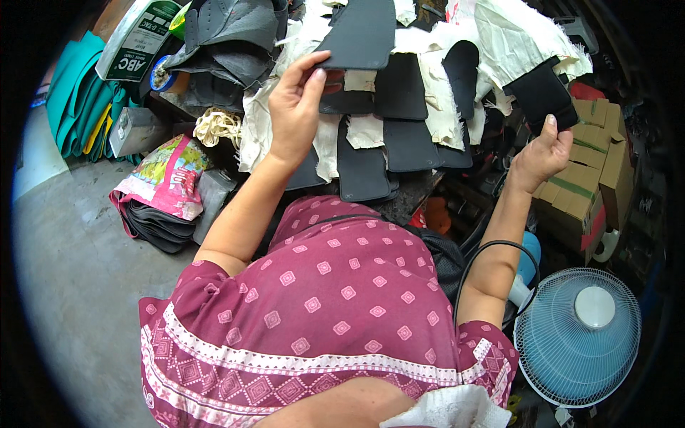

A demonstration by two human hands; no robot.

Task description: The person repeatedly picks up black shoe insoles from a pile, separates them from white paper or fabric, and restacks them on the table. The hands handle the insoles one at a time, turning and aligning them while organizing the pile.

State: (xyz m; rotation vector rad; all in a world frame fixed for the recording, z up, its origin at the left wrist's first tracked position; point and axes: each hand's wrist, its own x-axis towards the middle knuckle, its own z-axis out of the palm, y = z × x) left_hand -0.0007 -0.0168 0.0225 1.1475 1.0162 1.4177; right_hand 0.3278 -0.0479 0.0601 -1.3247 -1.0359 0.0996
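Note:
My left hand grips the lower left corner of a flat dark grey cut piece between thumb and fingers, above the work table. Off to the right, my right hand pinches a black, roughly square piece by its lower edge. Between the hands lie several more dark cut pieces with rounded corners, in overlapping rows. Strips of frayed white cloth run between them. A larger crumpled white cloth lies behind the right-hand piece.
Dark shaped panels are piled at the back left, near a bundle of cream cord. On the floor sits a pink patterned bag. Brown cardboard boxes stand at the right, with a blue fan nearer to me.

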